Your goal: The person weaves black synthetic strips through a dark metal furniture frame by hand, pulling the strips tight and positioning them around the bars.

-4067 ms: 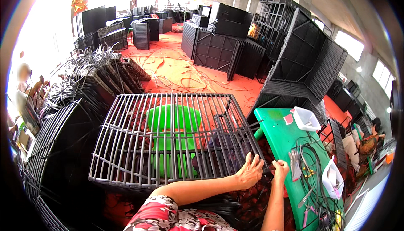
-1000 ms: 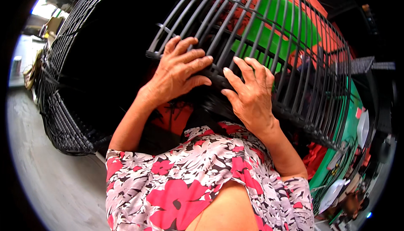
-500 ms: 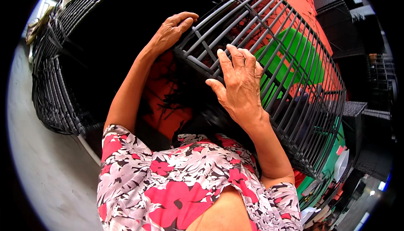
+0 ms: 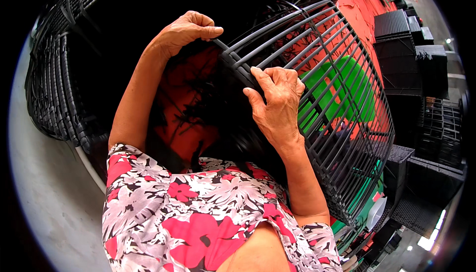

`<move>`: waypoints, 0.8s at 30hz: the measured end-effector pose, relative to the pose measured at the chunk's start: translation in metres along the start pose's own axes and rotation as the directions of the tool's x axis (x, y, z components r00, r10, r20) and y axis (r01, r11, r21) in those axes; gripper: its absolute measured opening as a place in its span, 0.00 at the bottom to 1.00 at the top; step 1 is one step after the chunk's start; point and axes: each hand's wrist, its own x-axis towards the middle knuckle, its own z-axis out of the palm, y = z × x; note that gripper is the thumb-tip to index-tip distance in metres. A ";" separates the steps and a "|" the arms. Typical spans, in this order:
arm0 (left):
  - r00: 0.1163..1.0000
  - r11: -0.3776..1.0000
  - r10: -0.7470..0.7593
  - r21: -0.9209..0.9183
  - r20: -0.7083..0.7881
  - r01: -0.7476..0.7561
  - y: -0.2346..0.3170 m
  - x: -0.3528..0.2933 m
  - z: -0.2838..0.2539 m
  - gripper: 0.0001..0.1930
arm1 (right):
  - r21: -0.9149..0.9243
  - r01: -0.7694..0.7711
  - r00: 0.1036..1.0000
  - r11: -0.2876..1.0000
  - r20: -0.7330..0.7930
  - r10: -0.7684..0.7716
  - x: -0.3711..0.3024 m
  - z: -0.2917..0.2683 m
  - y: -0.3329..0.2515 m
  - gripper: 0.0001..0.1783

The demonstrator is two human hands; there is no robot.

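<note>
A large frame [image 4: 357,93] strung with dark grey strips leans in front of me, tilted down to the right. My left hand [image 4: 186,33] is pinched at the frame's near left corner. Between its thumb and fingers is the end of a flat dark grey plastic strip [image 4: 224,47], which runs to the frame's edge. My right hand [image 4: 278,104] rests on the same edge, a little to the right. Its fingers bend over the strips with the thumb on the near side. The fingertips' undersides are hidden.
Behind the strips stands a green plastic chair [image 4: 347,86] on a red floor covering [image 4: 364,2]. Black woven furniture pieces [image 4: 394,54] are stacked at the right. To the left is a black woven piece [image 4: 54,88] with loose strands. Cut strips [image 4: 191,116] litter the floor below.
My left hand has closed from loosely bent fingers to a pinch on the strip end. My right hand has shifted down and left onto the frame's edge, its fingers more curled. The view has turned slightly.
</note>
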 end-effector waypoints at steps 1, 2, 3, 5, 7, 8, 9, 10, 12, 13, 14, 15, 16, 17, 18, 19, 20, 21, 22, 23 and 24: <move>1.000 1.000 -0.005 -0.006 -0.009 0.005 0.000 -0.005 -0.002 0.14 | 0.013 0.014 1.000 1.000 0.004 -0.014 0.000 0.001 0.000 0.21; 1.000 1.000 0.004 0.013 -0.015 -0.004 -0.003 -0.008 -0.004 0.14 | 0.024 0.016 1.000 1.000 0.014 -0.016 0.000 0.001 0.000 0.21; 1.000 1.000 0.016 -0.001 -0.021 -0.016 -0.005 -0.010 -0.003 0.14 | 0.031 0.016 1.000 0.999 0.022 -0.017 0.000 0.000 -0.001 0.21; 0.999 0.999 0.039 -0.029 -0.034 -0.040 -0.012 -0.012 0.000 0.14 | 0.045 0.018 0.999 0.999 0.033 -0.019 0.000 0.001 -0.002 0.20; 0.999 0.994 0.041 -0.096 -0.022 -0.043 -0.015 -0.014 0.002 0.14 | 0.057 0.023 0.999 0.998 0.032 -0.025 0.000 0.001 -0.003 0.20; 0.999 0.991 0.042 -0.130 -0.016 -0.044 -0.016 -0.015 0.003 0.14 | 0.052 0.035 0.999 0.998 0.030 -0.037 0.000 0.000 -0.003 0.19; 0.999 0.992 0.037 -0.116 -0.019 -0.039 -0.016 -0.015 0.004 0.15 | 0.050 0.044 0.999 0.998 0.027 -0.045 0.000 0.001 -0.002 0.19; 0.999 0.994 0.031 -0.102 -0.022 -0.033 -0.016 -0.014 0.005 0.15 | 0.048 0.052 0.998 0.998 0.023 -0.053 0.000 0.002 -0.002 0.19; 0.999 0.995 0.031 -0.089 -0.026 -0.033 -0.018 -0.015 0.005 0.15 | 0.046 0.050 0.998 0.998 0.035 -0.051 0.000 0.002 -0.001 0.19; 0.999 0.995 0.035 -0.090 -0.027 -0.038 -0.020 -0.016 0.005 0.15 | 0.046 0.048 0.998 0.998 0.040 -0.050 0.001 0.003 -0.001 0.19; 0.999 0.995 0.041 -0.090 -0.027 -0.043 -0.021 -0.017 0.005 0.16 | 0.046 0.054 0.998 0.997 0.041 -0.056 0.001 0.004 -0.001 0.19; 0.999 0.994 0.027 -0.104 -0.044 -0.032 -0.021 -0.018 0.007 0.17 | 0.044 0.057 0.997 0.997 0.042 -0.059 0.001 0.004 -0.001 0.19; 0.998 0.993 0.013 -0.119 -0.061 -0.021 -0.020 -0.018 0.011 0.18 | 0.042 0.060 0.997 0.997 0.043 -0.062 0.001 0.004 -0.001 0.19; 0.997 0.991 0.000 -0.133 -0.078 -0.010 -0.019 -0.017 0.015 0.19 | 0.052 0.049 0.998 0.997 0.041 -0.051 0.001 0.004 -0.001 0.19; 0.960 0.990 0.050 -0.115 -0.275 -0.085 -0.018 -0.017 0.020 0.17 | 0.066 0.047 0.998 0.997 0.037 -0.050 0.003 0.003 -0.001 0.19; 0.884 0.985 0.097 -0.083 -0.458 -0.152 -0.023 -0.013 0.028 0.16 | 0.081 0.042 0.998 0.996 0.034 -0.045 0.004 0.004 -0.001 0.19; 0.770 0.977 0.142 -0.038 -0.622 -0.210 -0.030 -0.012 0.033 0.15 | 0.081 0.025 0.999 0.996 0.039 -0.028 0.004 0.003 -0.001 0.19; 0.718 0.991 0.060 -0.043 -0.693 -0.125 -0.040 -0.013 0.036 0.14 | 0.086 0.015 0.999 0.996 0.033 -0.018 0.004 0.005 0.000 0.19; 0.652 0.997 -0.021 -0.062 -0.758 -0.040 -0.052 -0.018 0.041 0.14 | 0.088 0.007 1.000 0.996 0.030 -0.009 0.004 0.004 -0.001 0.19; 0.574 0.995 -0.098 -0.090 -0.813 0.042 -0.062 -0.023 0.047 0.14 | 0.090 -0.001 1.000 0.996 0.028 -0.001 0.003 0.004 -0.002 0.19; 0.706 0.971 -0.186 -0.237 -0.684 0.027 -0.071 -0.026 0.054 0.14 | 0.095 -0.015 0.998 0.995 0.056 0.010 0.002 0.003 -0.002 0.19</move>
